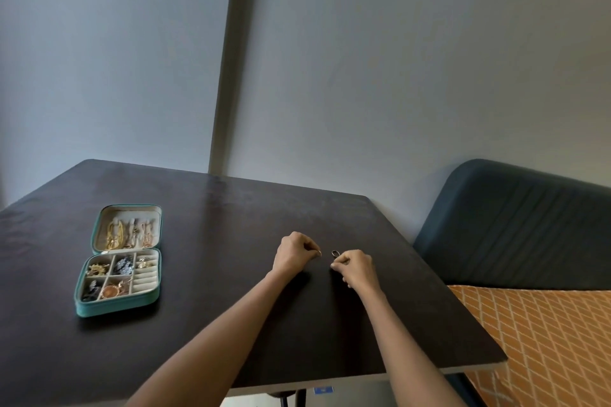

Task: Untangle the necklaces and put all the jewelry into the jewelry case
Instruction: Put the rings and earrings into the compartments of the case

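Both forearms reach in from the bottom edge across the dark table (231, 324), meeting right of the tabletop's middle. Fingers of the left hand (292, 253) are curled, and its fingertips pinch a small gold ring (319, 253). Fingers of the right hand (355, 269) are curled too, pinching a small dark ring (335, 254) that stands up above its fingertips. Only a narrow gap separates the two rings, and the hands do not touch each other.

Well to the left, the teal jewelry case (119, 306) lies open flat on the table, its lid half toward the wall and its tray half toward the person. Gold and rose-coloured necklaces (130, 234) hang in the lid half. Compartments of the tray hold gold, dark and orange pieces, too small to tell apart. A broad stretch of bare tabletop lies between the case and the hands, and more bare surface runs from the hands to the near edge.

Just beyond the right hand, the table's right edge runs diagonally from the far corner by the wall down to the near right corner. Beside that edge sits a dark blue chair back (515, 225) with an orange diamond-patterned cushion (545, 340) below it. Grey walls rise behind the table's far edge, with a pale vertical strip (226, 59) between them.
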`<state>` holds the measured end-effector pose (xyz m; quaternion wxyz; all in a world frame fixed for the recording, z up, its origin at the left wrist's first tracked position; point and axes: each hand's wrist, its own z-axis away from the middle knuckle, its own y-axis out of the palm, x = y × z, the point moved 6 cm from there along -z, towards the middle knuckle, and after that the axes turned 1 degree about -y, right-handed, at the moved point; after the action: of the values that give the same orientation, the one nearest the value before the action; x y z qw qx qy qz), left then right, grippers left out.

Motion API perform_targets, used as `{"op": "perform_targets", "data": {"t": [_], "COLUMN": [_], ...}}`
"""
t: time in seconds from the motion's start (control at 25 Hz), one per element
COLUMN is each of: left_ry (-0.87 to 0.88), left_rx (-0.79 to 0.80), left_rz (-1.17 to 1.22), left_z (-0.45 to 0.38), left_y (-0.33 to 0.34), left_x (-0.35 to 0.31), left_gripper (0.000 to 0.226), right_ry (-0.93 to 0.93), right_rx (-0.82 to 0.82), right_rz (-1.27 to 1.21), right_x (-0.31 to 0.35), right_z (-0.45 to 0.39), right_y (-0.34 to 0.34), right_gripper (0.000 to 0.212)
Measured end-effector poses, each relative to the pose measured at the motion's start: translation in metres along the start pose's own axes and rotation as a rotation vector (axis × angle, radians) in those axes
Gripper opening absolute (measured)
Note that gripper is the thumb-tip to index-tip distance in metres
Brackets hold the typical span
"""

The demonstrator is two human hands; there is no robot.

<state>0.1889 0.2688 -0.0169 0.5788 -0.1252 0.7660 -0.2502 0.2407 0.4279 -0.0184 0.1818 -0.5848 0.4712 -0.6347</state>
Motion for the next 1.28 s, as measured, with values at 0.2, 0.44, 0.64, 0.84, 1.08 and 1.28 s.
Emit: {"op": "perform_targets", "data": {"t": [0.2, 0.44, 0.64, 0.84, 1.08, 1.28], "left_ry": [0.013, -0.008, 0.026, -0.007, -0.180, -0.165], "left_rx": [-0.037, -0.153, -0.064, 0.255, 0.258, 0.235], "left_rz": [0.070, -0.035, -0.067, -0.080, -0.643, -0.782], "left_z": [0.003, 0.021, 0.043, 0.067, 0.081, 0.078], "left_y": [-0.022, -0.090, -0.171, -0.247, -0.275, -0.269], "left_x": [0.002, 0.005, 0.039, 0.073, 0.113, 0.114], "left_gripper": [0.009, 0.014, 0.012, 0.028, 0.057, 0.064], "right_ry": [-0.107, -0.192, -0.277, -0.436, -0.721, -0.812], "right_rx": [-0.029, 0.141, 0.284, 0.357, 0.330, 0.330], "right_rz": [-0.440, -0.735, -0.775, -0.676, -0.287, -0.073], "right_x": [0.038, 0.103, 0.173, 0.234, 0.272, 0.283], "right_z": [0.012, 0.025, 0.057, 0.087, 0.120, 0.128], "right_y": [-0.010, 0.014, 0.054, 0.101, 0.136, 0.135], "right_gripper": [0.015, 0.021, 0.020, 0.021, 0.019, 0.021]}}
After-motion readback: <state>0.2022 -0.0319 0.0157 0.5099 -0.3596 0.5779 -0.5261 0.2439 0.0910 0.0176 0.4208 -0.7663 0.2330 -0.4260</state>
